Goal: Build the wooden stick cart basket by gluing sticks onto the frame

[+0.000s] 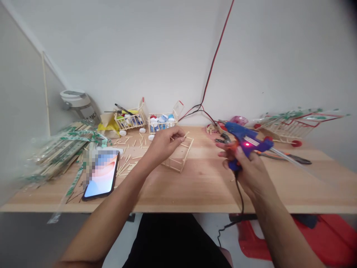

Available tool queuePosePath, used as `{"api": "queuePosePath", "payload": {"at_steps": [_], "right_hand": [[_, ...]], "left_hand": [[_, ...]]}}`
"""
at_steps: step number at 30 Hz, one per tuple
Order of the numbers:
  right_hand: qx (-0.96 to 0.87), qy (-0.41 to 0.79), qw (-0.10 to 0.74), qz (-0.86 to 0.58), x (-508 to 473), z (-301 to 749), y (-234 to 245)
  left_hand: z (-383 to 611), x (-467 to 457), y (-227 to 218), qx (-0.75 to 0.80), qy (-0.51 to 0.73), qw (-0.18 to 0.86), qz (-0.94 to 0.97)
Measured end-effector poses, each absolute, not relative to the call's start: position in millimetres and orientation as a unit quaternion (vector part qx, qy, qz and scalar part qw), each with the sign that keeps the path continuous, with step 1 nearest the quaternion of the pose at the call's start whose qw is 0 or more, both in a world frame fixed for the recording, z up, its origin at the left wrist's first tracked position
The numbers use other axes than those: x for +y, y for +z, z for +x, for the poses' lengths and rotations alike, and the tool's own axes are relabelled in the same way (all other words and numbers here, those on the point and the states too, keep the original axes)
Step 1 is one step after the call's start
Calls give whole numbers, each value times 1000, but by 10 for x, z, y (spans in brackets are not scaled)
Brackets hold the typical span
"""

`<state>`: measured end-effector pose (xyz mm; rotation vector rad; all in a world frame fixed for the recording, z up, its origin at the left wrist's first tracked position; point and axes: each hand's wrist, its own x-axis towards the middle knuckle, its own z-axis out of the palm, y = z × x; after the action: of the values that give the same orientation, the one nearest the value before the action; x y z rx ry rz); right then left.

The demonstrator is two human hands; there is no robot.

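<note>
Left hand (169,142) holds a short wooden stick (187,134) in a closed pinch beside the stick frame (186,156) at mid-table (206,186); right hand (248,169), well apart at right, wraps the hot-glue gun (252,144) by its handle (234,166), presumably avoiding heat.

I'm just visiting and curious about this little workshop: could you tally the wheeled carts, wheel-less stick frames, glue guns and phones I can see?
Wheeled carts: 3
Stick frame with no wheels showing: 1
Glue gun, in the right hand: 1
Phone: 1
Total: 6
</note>
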<state>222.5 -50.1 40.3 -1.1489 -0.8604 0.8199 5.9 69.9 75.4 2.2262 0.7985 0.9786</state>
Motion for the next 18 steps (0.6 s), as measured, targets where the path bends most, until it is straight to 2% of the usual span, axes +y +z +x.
{"api": "queuePosePath", "payload": {"at_steps": [4,10,13,18], "right_hand": [[-394,452,675,-430,-202,1868,474],[-421,473,635,-443,13,1639,456],[-428,468,631,-447,35,1669,427],[-399,449,665,-443,72,1784,386]], "left_hand": [[120,628,781,266,381,269,843],[187,585,757,260,445,240,822],[151,666,733,275,513,302,755],[-126,923,714,297,675,414,533]]}}
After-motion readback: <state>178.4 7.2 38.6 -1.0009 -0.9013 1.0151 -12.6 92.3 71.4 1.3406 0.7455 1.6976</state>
